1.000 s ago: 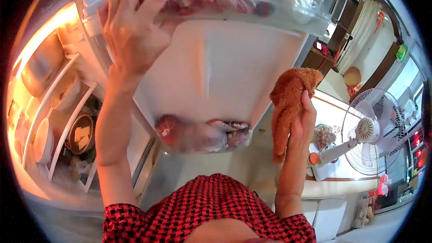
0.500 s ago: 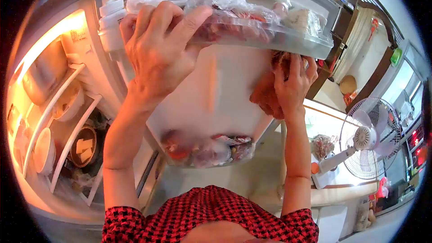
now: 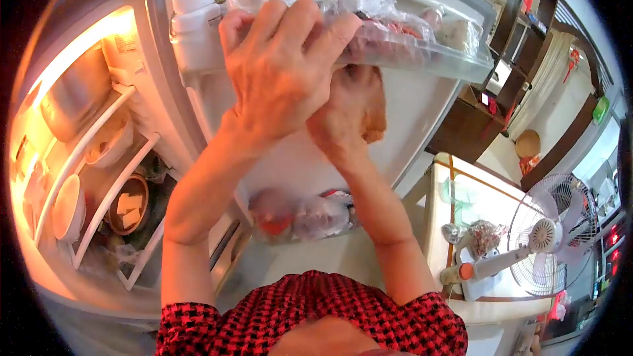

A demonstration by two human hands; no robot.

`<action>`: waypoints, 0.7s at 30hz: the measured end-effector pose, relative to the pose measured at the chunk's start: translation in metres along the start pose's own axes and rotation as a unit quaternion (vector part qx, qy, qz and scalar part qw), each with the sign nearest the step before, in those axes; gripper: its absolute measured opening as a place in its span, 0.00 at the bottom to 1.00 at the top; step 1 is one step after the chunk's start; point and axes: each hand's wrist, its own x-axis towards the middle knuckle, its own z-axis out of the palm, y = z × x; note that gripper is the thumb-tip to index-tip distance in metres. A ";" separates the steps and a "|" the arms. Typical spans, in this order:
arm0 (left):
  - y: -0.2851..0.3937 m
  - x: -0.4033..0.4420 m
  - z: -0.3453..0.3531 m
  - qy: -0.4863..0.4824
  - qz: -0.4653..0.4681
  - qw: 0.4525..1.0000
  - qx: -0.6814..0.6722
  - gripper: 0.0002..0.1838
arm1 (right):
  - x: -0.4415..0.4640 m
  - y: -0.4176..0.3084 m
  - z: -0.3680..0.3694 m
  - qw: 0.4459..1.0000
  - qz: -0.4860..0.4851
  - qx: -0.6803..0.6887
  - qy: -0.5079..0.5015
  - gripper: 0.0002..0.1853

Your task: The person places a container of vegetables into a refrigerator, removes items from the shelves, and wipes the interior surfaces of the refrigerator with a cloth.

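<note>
My left hand grips the clear door shelf of an open fridge, its fingers curled over the rim and the thumb along the front. Below it my right hand, a little blurred and partly behind the left wrist, holds a brown cloth against the white door panel, just under the shelf. Clear plastic bags, some with reddish contents, and a white bottle stand in the shelf.
A lower door shelf holds bagged items. To the left, the lit fridge interior has a white bowl and a brown bowl on racks. At right, a fan and a bag of dried food stand on a white table.
My right hand has slid the cloth left along the underside of the shelf, from its right end to beside my left hand. The left hand keeps its hold; the view has shifted slightly.
</note>
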 end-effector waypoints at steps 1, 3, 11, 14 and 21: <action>0.000 0.000 0.001 0.003 0.001 1.000 0.005 0.18 | -0.001 -0.012 0.006 0.998 -0.009 0.053 0.032 0.23; 0.000 0.001 0.001 -0.006 -0.004 1.000 0.010 0.18 | 0.000 -0.024 0.014 0.992 -0.022 0.110 0.062 0.23; 0.005 0.003 -0.007 -0.043 -0.038 0.998 0.018 0.17 | -0.003 0.024 -0.017 0.987 -0.151 0.043 0.011 0.11; 0.005 0.002 -0.003 0.049 -0.046 0.998 -0.014 0.07 | -0.011 0.033 -0.029 0.992 -0.093 -0.069 0.057 0.20; 0.009 0.002 -0.004 0.057 -0.070 0.995 -0.045 0.03 | -0.016 -0.030 0.011 0.990 -0.123 -0.036 0.064 0.17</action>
